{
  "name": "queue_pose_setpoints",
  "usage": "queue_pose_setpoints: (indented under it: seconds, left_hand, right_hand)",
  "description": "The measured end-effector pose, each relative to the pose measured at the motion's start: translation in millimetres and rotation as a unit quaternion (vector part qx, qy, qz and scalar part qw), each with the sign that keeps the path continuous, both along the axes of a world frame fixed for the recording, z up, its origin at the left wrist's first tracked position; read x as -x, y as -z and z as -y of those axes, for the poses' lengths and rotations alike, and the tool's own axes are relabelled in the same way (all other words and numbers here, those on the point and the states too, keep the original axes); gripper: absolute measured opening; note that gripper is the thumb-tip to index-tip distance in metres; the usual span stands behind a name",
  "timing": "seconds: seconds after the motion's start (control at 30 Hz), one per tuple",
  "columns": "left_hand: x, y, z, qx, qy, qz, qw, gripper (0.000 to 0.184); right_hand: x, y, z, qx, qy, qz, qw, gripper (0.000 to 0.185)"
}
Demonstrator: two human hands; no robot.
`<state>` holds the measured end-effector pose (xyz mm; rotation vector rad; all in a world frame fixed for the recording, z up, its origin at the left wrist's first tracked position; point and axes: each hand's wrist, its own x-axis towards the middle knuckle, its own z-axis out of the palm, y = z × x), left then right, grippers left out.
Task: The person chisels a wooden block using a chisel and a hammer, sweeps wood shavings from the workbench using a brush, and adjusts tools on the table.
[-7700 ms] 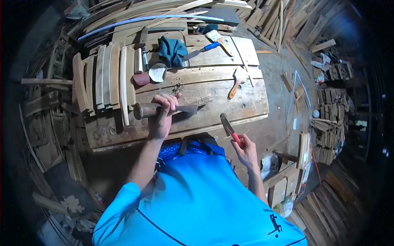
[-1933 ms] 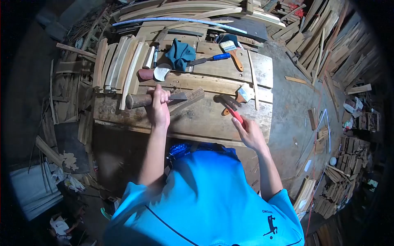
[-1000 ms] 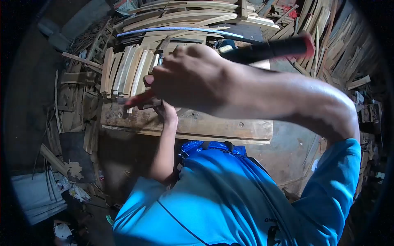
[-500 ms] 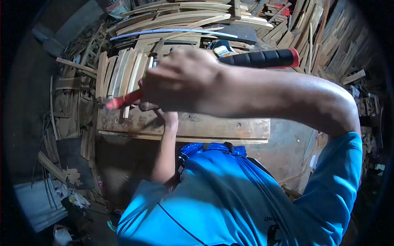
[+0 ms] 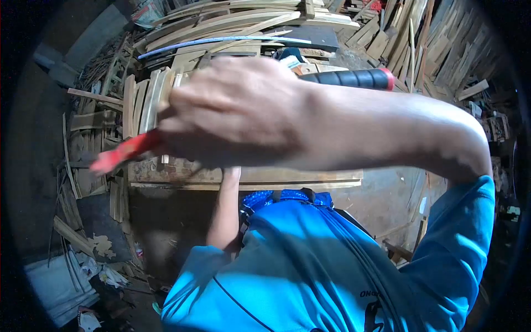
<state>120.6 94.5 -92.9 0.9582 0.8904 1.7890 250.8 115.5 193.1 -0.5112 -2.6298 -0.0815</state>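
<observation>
Right fist [image 5: 235,113] has slid further left and fills more of the view than half a second ago; a couple of seconds back it was over on the right side of the bench. Pretty blurry, but the fingers look curled tight round the tool. Its red end [image 5: 126,153] sticks out down to the left, and a ribbed black handle [image 5: 354,79] shows behind the forearm. Hand hides the middle, so can't say how those two bits join up.

Below it's all blue shirt [image 5: 326,260]. Left forearm [image 5: 222,213] reaches up to the workbench [image 5: 310,176], but the left hand is tucked behind the fist, so no idea what it's gripping. Past that, a row of wooden slats [image 5: 148,108] at the bench's left end, then long curved strips [image 5: 221,26] at the back and planks [image 5: 395,33] leaning far right.
</observation>
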Motion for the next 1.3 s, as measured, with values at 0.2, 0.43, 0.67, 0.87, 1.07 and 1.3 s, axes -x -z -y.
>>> queue_pose_setpoints:
  seconds: [0.2, 0.43, 0.67, 0.87, 1.07, 1.3]
  left_hand:
    - [4.3, -2.2, 1.1, 0.005, -0.001, -0.002, 1.0, 0.033]
    - [-1.6, -0.5, -0.2, 0.009, 0.006, 0.001, 1.0, 0.034]
    - [-2.7, -1.1, 2.2, 0.018, 0.002, 0.004, 1.0, 0.035]
    - [-2.6, -2.2, -11.0, 0.021, -0.002, 0.014, 1.0, 0.036]
    - [-2.8, 1.0, -17.4, 0.03, -0.009, 0.027, 0.999, 0.037]
    - [7.5, 4.6, -2.2, 0.1, -0.083, 0.16, 0.979, 0.034]
  right_hand:
    - [-16.6, 7.0, 5.0, -0.045, -0.035, 0.053, 0.997, 0.031]
    - [4.2, -18.9, 2.9, 0.088, 0.026, 0.217, 0.972, 0.028]
    - [13.9, -30.0, 13.5, 0.086, 0.069, 0.279, 0.954, 0.026]
    - [2.3, -3.6, -1.9, 0.154, 0.105, 0.227, 0.956, 0.032]
    - [-22.3, 15.5, -3.1, -0.023, -0.02, -0.042, 0.999, 0.03]
    - [-76.4, 40.4, -21.3, 0.238, 0.157, 0.082, 0.955, 0.045]
